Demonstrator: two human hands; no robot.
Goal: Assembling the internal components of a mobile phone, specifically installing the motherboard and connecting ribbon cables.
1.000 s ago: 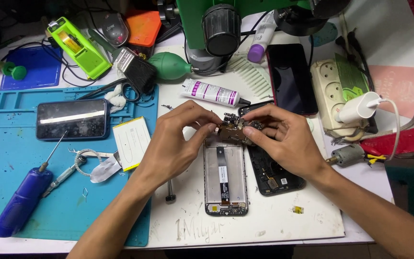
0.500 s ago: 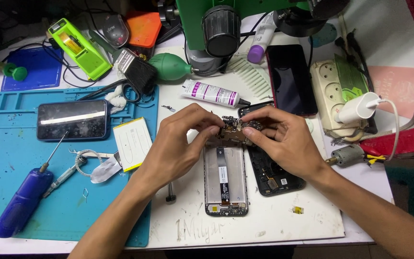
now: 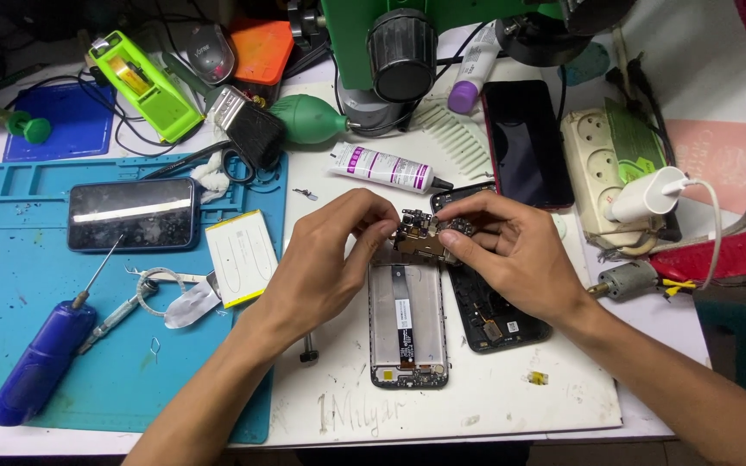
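A: What are the hands on?

B: The left hand (image 3: 325, 259) and right hand (image 3: 511, 250) both pinch a small circuit board (image 3: 425, 237) by its edges, held just above the top of the opened phone frame (image 3: 407, 324) on the tabletop (image 3: 477, 406).

A: Which step?

B: Probably handling the board over the frame; next calls for a steady, level grip.

Phone repair workshop: opened phones (image 3: 407, 324), blue repair mat (image 3: 10, 345).

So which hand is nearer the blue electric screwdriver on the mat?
Left. The left hand is over the opened phone frame, to the right of the blue screwdriver; the right hand sits farther right still.
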